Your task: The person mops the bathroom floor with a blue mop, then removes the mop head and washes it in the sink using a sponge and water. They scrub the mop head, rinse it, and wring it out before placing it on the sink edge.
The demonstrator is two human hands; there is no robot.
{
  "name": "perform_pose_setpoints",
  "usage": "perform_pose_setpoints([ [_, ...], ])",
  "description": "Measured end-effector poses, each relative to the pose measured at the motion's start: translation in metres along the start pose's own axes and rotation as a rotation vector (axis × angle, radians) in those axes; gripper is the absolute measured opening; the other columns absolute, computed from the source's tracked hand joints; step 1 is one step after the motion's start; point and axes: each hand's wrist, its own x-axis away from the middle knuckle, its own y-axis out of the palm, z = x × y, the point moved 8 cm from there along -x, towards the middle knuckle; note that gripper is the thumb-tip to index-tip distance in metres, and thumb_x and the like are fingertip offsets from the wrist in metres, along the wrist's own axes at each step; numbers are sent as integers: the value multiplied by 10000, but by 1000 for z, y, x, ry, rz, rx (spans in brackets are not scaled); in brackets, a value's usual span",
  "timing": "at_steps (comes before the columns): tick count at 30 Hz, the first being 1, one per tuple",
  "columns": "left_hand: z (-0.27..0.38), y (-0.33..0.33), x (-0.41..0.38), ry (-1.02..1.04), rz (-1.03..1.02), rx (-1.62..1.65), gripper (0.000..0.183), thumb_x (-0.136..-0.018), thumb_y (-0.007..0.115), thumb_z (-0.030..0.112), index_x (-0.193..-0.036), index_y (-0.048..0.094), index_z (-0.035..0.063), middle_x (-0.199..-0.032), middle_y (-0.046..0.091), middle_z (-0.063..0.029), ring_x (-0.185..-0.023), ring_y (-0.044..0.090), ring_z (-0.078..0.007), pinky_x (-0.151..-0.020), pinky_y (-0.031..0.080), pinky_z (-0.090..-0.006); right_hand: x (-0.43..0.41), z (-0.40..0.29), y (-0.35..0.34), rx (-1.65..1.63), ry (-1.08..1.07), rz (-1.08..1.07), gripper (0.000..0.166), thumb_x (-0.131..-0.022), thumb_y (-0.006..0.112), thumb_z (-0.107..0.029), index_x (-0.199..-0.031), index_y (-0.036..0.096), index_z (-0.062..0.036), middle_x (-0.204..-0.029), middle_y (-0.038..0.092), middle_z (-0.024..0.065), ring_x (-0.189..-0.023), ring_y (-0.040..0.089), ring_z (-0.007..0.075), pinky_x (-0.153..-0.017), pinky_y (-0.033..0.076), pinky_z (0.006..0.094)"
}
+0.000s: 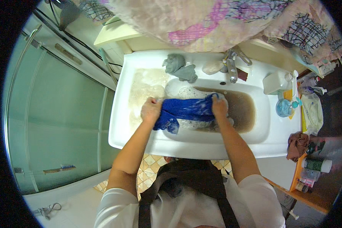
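A wet blue cloth garment, flecked with suds, is stretched sideways over the white sink. My left hand grips its left end, and from there a loose part hangs down toward the ribbed side of the basin. At the other end, my right hand is closed on the bunched edge. Below the cloth, murky brown water with white foam fills part of the bowl. A wrung grey cloth lies on the sink's back ledge.
A metal faucet stands at the back, beside a pale soap-like lump. On the right rim are a whitish jug, a blue pump bottle and a brown cloth. A patterned curtain hangs behind; a glass shower door is at left.
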Motion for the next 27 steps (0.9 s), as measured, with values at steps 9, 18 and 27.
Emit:
perform_pose_setpoints([
  [9, 80, 215, 91, 594, -567, -771, 698, -769, 255, 689, -1356, 154, 326, -1436, 22, -67, -1285, 4, -411, -936, 41, -669, -6, 64, -36, 826, -336, -466, 581, -784, 463, -519, -1278, 381, -224, -1359, 275, 107, -1275, 165, 338, -953, 175, 627],
  [18, 46, 264, 39, 411, -563, -920, 598, -801, 436, 464, -1324, 301, 208, -1398, 212, -69, -1299, 97, -326, -988, 110, -575, -29, 100, -44, 694, -202, -554, 442, -747, 556, -274, -1152, 509, -106, -1140, 489, 177, -1005, 518, 326, -815, 435, 437],
  [27, 131, 247, 122, 739, -549, -241, 425, -806, 492, 298, -1185, 462, 109, -1239, 389, -142, -1125, 365, -365, -946, 300, -450, -8, 81, -53, 641, -463, -331, 517, -722, 600, -282, -1203, 468, -142, -1034, 576, 123, -926, 559, 276, -781, 450, 410],
])
